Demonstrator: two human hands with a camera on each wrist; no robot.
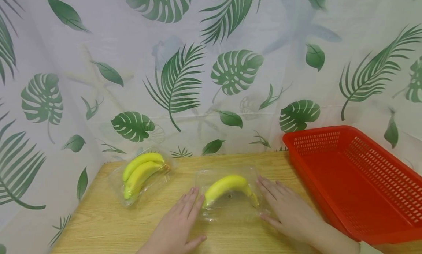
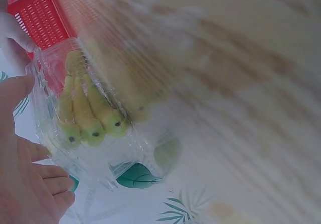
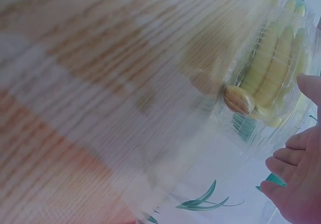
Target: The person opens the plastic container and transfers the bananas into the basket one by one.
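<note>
On the wood-grain table (image 1: pixel 99 224), between two hands: a clear plastic box (image 1: pixel 227 213) with yellow bananas (image 1: pixel 227 183) inside.
Left hand (image 1: pixel 176 224): fingers straight, gripping nothing, tips at the box's left side, thumb spread apart.
Right hand (image 1: pixel 291 210): fingers also extended without a grip, tips at the box's right side, thumb by its near corner.
Second box (image 1: pixel 155 181): clear, holding more bananas, set at an angle to the left.
Red basket (image 1: pixel 313 195): perforated plastic, at right.
Backdrop (image 1: pixel 197 34): white sheet printed with green leaves.
</note>
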